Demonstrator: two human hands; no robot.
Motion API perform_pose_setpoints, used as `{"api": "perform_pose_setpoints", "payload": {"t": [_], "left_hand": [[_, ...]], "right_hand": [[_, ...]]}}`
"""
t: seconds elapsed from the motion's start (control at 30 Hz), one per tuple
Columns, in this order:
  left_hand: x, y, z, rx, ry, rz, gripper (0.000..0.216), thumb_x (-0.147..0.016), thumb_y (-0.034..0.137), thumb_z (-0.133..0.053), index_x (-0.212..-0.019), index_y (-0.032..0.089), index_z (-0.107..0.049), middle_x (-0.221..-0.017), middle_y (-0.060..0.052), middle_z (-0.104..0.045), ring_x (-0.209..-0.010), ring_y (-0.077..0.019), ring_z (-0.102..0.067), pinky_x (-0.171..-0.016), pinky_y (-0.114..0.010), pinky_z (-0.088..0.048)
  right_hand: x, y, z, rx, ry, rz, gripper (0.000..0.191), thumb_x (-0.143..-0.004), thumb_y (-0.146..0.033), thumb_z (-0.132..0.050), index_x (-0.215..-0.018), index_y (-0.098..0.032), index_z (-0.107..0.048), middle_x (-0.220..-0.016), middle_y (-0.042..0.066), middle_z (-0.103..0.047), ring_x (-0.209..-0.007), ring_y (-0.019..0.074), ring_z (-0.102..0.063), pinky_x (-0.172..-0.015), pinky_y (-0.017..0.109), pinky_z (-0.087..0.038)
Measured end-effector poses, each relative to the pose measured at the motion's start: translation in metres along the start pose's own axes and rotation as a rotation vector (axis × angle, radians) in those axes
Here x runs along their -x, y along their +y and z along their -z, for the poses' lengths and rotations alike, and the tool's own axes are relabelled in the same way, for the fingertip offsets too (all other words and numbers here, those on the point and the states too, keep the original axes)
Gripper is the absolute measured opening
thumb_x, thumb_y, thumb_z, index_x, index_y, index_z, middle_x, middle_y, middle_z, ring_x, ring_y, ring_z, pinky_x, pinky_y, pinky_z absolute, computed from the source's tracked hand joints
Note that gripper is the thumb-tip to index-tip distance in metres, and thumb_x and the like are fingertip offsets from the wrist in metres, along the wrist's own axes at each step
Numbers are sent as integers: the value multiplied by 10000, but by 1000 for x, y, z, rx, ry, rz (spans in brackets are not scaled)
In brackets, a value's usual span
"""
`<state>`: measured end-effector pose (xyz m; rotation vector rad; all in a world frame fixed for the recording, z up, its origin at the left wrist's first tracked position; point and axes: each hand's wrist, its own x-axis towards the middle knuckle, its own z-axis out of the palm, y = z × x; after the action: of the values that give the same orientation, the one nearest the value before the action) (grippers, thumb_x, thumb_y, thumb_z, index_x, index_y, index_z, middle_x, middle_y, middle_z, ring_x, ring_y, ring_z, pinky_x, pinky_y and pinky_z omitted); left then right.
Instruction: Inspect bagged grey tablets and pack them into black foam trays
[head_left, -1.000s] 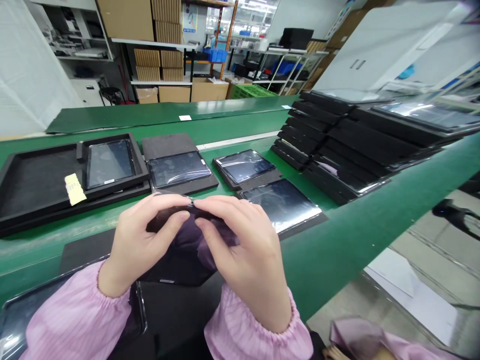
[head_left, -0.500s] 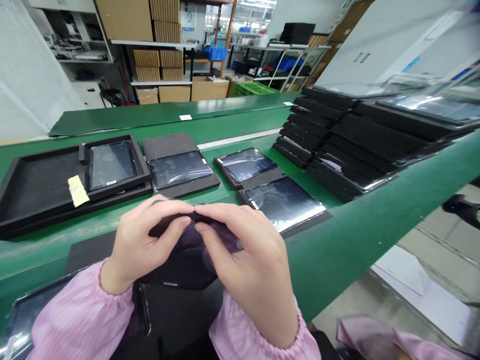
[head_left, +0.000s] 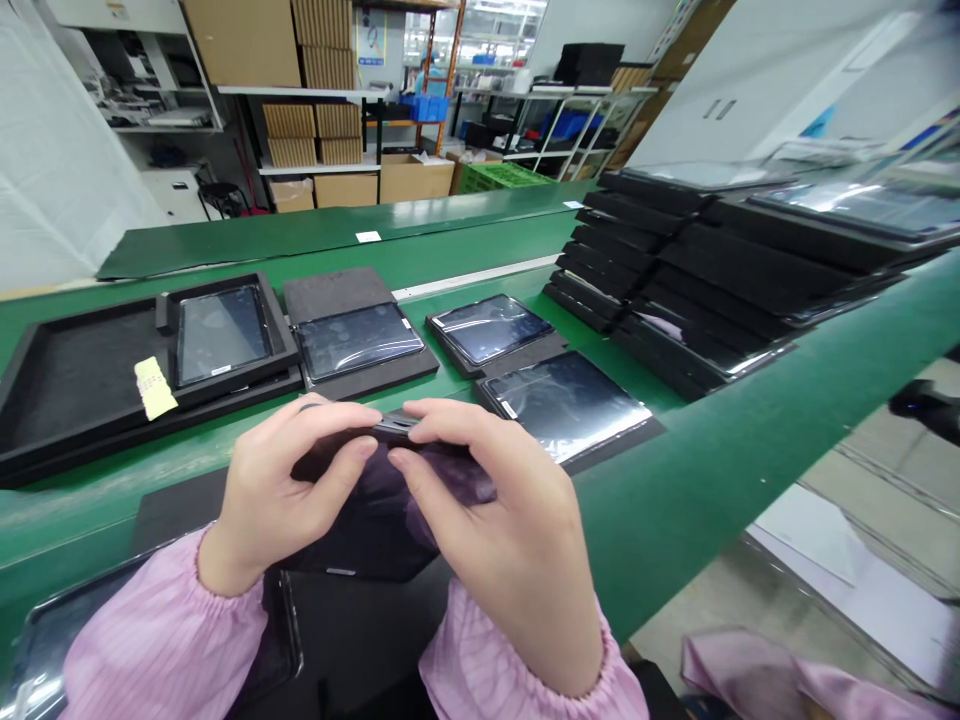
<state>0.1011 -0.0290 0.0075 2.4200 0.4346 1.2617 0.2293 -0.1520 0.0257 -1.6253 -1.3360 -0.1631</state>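
Observation:
Both hands hold a dark, glossy tablet [head_left: 360,525] tilted up in front of me. My left hand [head_left: 277,490] grips its upper edge on the left, thumb on the near face and fingers over the top. On the right, my right hand [head_left: 502,530] pinches the same edge, with a small gap between the two hands. A slim strip of the tablet's edge shows between the fingertips. Under my left sleeve lies another tablet [head_left: 64,625], partly covered. A black foam pad [head_left: 367,640] is below the held tablet.
Ahead on the green bench [head_left: 660,520] lie tablets on foam pads, including a large tablet [head_left: 570,400]. A black foam tray [head_left: 82,360] with a yellow note [head_left: 155,388] sits at left. Tall stacked black trays [head_left: 772,260] stand at right. A pink sleeve [head_left: 757,670] shows lower right.
My right fingers have lifted and shifted slightly right along the top edge, widening the gap and baring more of the tablet's edge. My left hand stays nearly still.

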Motion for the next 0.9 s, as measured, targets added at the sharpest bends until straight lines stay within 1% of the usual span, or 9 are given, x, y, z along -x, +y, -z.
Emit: {"api": "perform_pose_setpoints", "payload": {"t": [0.07,0.17,0.27,0.37,0.53,0.63,0.73,0.8,0.9], "left_hand": [[0,0,0,-17,6,-2,203,-851,182,-658,-1031,274,-679,-846,23,-728,-673,-127,-640,-591,-250,-493],[-1,1,0,-12,8,-8,221,-846,168,-658,-1041,272,-669,-838,22,-724,-670,-127,-643,-592,-249,-491],[-1,2,0,23,3,-29,242,-837,133,-660,-1038,269,-664,-847,28,-726,-702,-118,-650,-616,-233,-498],[-2,2,1,60,-7,-52,239,-837,105,-656,-1019,259,-666,-866,31,-727,-732,-105,-649,-658,-213,-508],[-3,1,2,-3,-29,-111,180,-869,87,-603,-974,209,-685,-872,4,-720,-748,-101,-639,-686,-192,-515],[-4,0,1,-9,-38,-157,186,-890,70,-556,-977,180,-679,-854,-14,-698,-732,-96,-618,-664,-179,-509],[-3,1,0,-4,-48,-206,183,-899,78,-547,-987,181,-670,-830,-15,-666,-711,-88,-596,-624,-166,-493],[-2,1,0,2,-50,-233,177,-902,87,-552,-994,187,-665,-829,-14,-655,-709,-86,-588,-613,-162,-487],[0,-1,-2,65,-37,-247,156,-906,107,-566,-1001,199,-647,-814,-5,-652,-699,-85,-589,-608,-161,-491]], "right_hand": [[0,0,1,18,-3,21,135,-887,-136,-669,-957,-243,-627,-1069,-22,-742,-972,151,-700,-809,289,-477],[0,-1,1,44,-3,25,154,-891,-145,-665,-1023,-224,-659,-1093,4,-739,-986,158,-692,-825,300,-470],[0,-2,2,48,-10,29,152,-894,-145,-659,-1030,-211,-667,-1088,8,-740,-972,159,-689,-817,303,-460],[0,-3,3,50,-26,36,145,-901,-141,-653,-1017,-225,-674,-1077,-8,-739,-939,153,-686,-789,303,-448],[0,-2,2,22,-25,39,131,-901,-121,-653,-969,-231,-672,-959,-35,-745,-839,139,-669,-727,299,-425],[2,-4,2,30,-11,37,126,-895,-99,-647,-928,-221,-656,-886,-44,-745,-762,134,-644,-694,303,-407],[5,-9,6,57,-28,21,136,-887,-77,-628,-876,-212,-635,-856,-42,-742,-704,133,-613,-656,307,-393],[7,-13,10,61,-37,19,141,-886,-72,-619,-859,-210,-628,-848,-39,-740,-695,133,-609,-641,305,-396],[8,-16,13,68,-16,16,142,-891,-82,-616,-904,-220,-645,-852,-43,-743,-721,135,-635,-645,301,-423]]}}
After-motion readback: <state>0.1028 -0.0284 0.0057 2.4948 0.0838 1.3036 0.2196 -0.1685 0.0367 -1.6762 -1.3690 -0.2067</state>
